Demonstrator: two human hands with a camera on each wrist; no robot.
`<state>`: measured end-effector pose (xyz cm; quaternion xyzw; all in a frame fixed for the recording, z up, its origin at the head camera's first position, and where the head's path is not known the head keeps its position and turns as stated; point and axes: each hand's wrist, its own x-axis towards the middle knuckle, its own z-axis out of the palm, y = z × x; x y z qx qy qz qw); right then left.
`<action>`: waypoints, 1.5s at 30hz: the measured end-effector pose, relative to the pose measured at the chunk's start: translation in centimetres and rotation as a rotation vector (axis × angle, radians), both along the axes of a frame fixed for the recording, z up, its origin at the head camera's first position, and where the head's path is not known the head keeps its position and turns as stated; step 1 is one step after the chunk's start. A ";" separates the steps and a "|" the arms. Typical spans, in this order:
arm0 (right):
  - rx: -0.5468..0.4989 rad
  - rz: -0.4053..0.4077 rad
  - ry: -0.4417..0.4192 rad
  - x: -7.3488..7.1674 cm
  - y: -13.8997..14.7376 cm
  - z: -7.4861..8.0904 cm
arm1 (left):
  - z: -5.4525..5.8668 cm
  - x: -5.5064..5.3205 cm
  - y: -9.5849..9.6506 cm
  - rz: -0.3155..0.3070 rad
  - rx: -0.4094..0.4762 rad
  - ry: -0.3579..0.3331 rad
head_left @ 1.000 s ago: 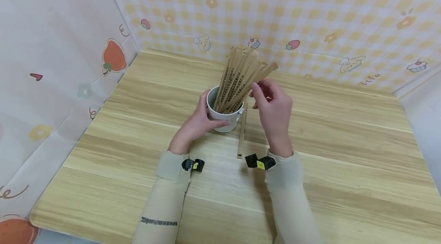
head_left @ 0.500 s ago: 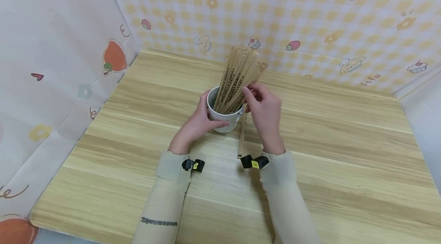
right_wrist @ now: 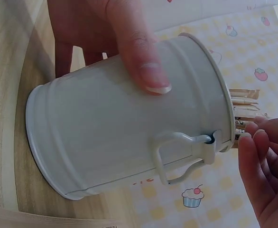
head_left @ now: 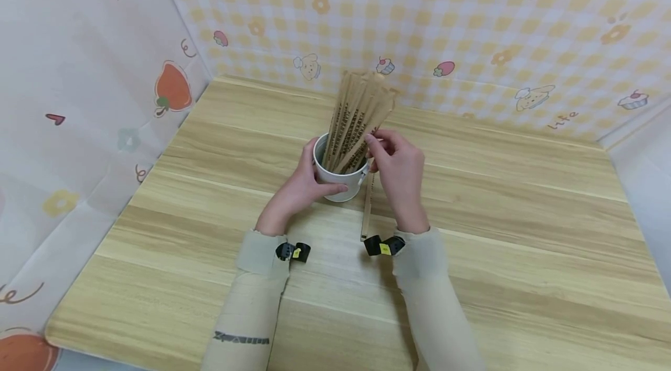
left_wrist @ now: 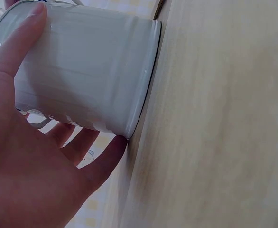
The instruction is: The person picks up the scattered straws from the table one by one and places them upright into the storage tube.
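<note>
A small white metal bucket [head_left: 341, 189] stands on the table, holding a bunch of straws in printed brown paper sleeves [head_left: 362, 100]. My left hand [head_left: 297, 189] grips the bucket from the left, thumb across its near side and fingers round behind. At the right of the rim, my right hand [head_left: 401, 170] pinches a paper-sleeved straw between thumb and fingertips; the right wrist view shows these fingertips [right_wrist: 253, 135] just past the rim. One more sleeved straw [head_left: 367, 214] lies on the table beside the bucket, its far end hidden by the right hand.
The wood-grain table [head_left: 524, 231] spreads around the bucket. A yellow checked cloth wall [head_left: 472, 21] rises behind it, and a white printed wall [head_left: 105, 56] is on the left. The bucket's wire handle [right_wrist: 160, 161] hangs against its side.
My right hand has moved left toward the bucket, and the straws that leaned out to the right now stand closer to the bunch. The left hand stays on the bucket.
</note>
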<state>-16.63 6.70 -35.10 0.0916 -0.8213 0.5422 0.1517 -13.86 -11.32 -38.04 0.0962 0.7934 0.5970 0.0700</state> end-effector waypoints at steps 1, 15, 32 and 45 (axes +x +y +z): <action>0.013 -0.002 0.001 0.0 0.0 0.0 | 0.0 0.0 0.0 0.000 0.000 -0.002; 0.089 0.001 -0.054 -0.2 -0.2 -0.5 | -0.1 -0.1 -0.1 -0.005 0.001 -0.009; 0.162 -0.068 -0.272 -1.8 2.4 -2.3 | -0.4 -0.2 -0.2 0.000 0.013 -0.017; 0.463 0.028 -0.449 -2.5 3.0 -5.1 | -2.9 -1.2 -0.5 0.015 -0.011 0.013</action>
